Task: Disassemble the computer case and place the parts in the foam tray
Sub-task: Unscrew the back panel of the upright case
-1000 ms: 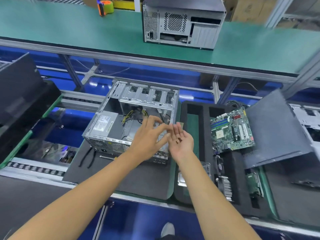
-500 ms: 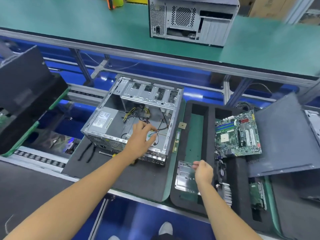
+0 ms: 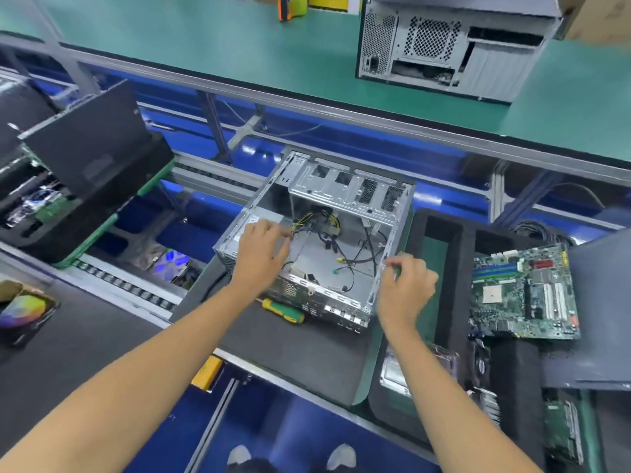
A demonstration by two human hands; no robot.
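Lying on its side on a dark mat (image 3: 300, 356), the open case (image 3: 345, 213) sits in the middle of the view with its bare interior facing up. Loose cables (image 3: 355, 257), black with some yellow ones near the far wall, trail across its floor.

The left hand (image 3: 261, 254) reaches in over the case's left wall, above the power supply corner, fingers curled down toward the yellow cable bundle. Whether it actually grasps a cable I cannot tell; the fingertips are hidden behind the knuckles.

The right hand (image 3: 404, 288) sits at the case's right wall, near its front corner. Its thumb and forefinger are pinched together right at the metal edge, and a small green bit shows between them, too small to identify. The other fingers are curled loosely.

A screwdriver (image 3: 285, 310) with a green and yellow handle lies on the mat, just beside the case's near face and between the two forearms.

To the right of the case, touching the mat's edge, is the black foam tray (image 3: 454, 268). A motherboard (image 3: 524, 291) rests tilted across its right part, well apart from both hands. A metal plate (image 3: 392, 373) lies in a near compartment, partly hidden by the right forearm. A grey panel (image 3: 601, 315) leans over the tray's right side.

On the green worktop (image 3: 205, 46) beyond stands another case (image 3: 450, 46), closed, rear panel facing the viewer.
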